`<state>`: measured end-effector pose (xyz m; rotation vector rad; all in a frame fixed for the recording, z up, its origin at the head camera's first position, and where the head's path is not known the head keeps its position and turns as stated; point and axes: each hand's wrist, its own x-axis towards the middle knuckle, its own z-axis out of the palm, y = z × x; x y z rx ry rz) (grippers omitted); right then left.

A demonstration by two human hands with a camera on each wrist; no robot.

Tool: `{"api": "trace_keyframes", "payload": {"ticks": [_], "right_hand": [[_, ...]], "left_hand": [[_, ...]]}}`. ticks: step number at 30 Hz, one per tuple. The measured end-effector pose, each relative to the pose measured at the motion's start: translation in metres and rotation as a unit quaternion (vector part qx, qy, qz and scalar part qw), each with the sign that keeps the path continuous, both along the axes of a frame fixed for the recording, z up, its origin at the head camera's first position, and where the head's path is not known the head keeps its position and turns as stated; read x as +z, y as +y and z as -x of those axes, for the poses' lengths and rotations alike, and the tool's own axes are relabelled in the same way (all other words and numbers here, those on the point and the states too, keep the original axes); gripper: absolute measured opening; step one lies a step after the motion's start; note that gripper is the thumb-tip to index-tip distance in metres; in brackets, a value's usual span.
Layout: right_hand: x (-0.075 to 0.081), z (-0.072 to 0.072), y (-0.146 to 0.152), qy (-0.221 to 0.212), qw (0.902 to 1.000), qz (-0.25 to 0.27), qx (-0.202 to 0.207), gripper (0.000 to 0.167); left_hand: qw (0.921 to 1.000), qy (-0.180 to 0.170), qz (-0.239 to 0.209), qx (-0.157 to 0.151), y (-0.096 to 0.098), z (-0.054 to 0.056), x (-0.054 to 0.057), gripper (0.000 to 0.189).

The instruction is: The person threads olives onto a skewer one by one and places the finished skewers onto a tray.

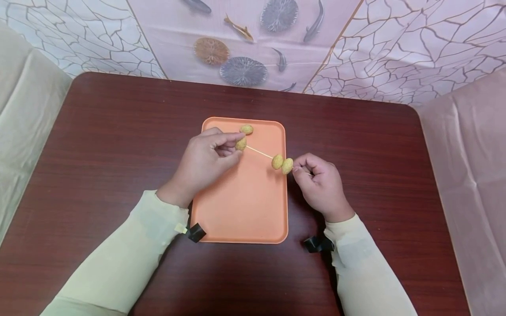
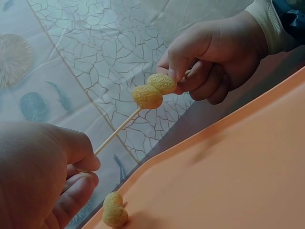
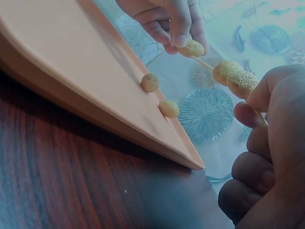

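Note:
My right hand [image 1: 322,186] pinches a thin wooden skewer [image 1: 258,151] beside two wrinkled yellow oval pieces [image 3: 233,78], which are threaded on it side by side. Between thumb and fingertips my left hand [image 1: 205,160] holds a third such piece [image 3: 192,48] at the skewer's other end. How deep the skewer sits in that piece I cannot tell. Both hands are raised over the orange tray [image 1: 237,210], the right one by its right edge. Two loose yellow pieces [image 3: 149,82] lie on the tray near its far end; the head view shows only one loose piece [image 1: 246,129] there.
The tray lies on a dark reddish-brown wooden table [image 1: 99,145]. A patterned cloth [image 1: 245,39] hangs behind the table's far edge, with pale cloth [image 1: 470,175] along the right side. Black straps [image 1: 195,232] hang at both sleeve cuffs.

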<state>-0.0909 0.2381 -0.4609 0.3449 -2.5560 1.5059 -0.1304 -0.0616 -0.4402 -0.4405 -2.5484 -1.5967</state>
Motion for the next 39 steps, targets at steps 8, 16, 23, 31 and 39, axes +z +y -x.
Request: {"api": "trace_keyframes", "payload": {"ticks": [8,16,23,31,39], "right_hand": [[-0.002,-0.002,-0.001,-0.007,1.0000,-0.001,-0.002,0.013],[-0.001,-0.002,-0.002,-0.004,1.0000,0.000,0.002,0.013],[0.000,-0.003,-0.004,-0.002,0.9999,0.007,0.010,0.013],[0.000,-0.003,-0.005,-0.003,1.0000,-0.003,0.007,0.014],[-0.003,-0.003,-0.005,-0.005,0.9999,0.001,0.014,0.014]], "left_hand": [[0.9997,-0.002,-0.017,-0.016,0.003,-0.005,-0.002,0.037],[0.9995,0.006,-0.017,-0.024,0.009,-0.008,-0.002,0.036],[0.9991,-0.002,-0.028,-0.031,0.013,-0.010,-0.002,0.036],[0.9986,-0.003,-0.038,-0.036,0.018,-0.013,-0.002,0.037],[0.9988,-0.003,-0.030,-0.039,0.022,-0.016,-0.003,0.035]]}}
